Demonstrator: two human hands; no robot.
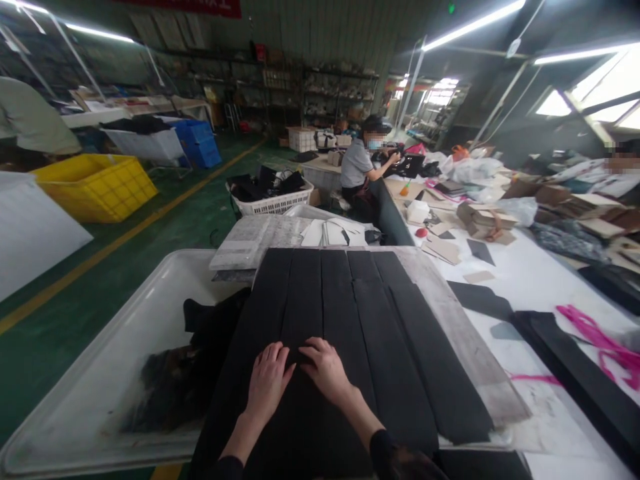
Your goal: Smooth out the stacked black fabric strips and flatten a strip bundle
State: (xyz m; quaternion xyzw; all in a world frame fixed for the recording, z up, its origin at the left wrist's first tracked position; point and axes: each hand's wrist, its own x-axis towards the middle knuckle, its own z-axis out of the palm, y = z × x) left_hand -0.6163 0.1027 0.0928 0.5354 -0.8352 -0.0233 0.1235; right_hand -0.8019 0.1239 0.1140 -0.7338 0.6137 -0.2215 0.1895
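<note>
Several long black strips of sheet material lie side by side on a pale board. My left hand rests on the near part of the strips, fingers stretched forward. Close to its right, my right hand lies on the same black material, its fingers spread and slightly bent. The two thumbs point toward each other with a small gap between. Neither hand holds anything that I can see. Dark sleeves cover both forearms near the bottom edge.
Left of the board stands a large white tub with black pieces. A white work table with pink ribbon and card pieces runs along the right. Ahead, a co-worker sits by a white basket. A yellow bin is farther left.
</note>
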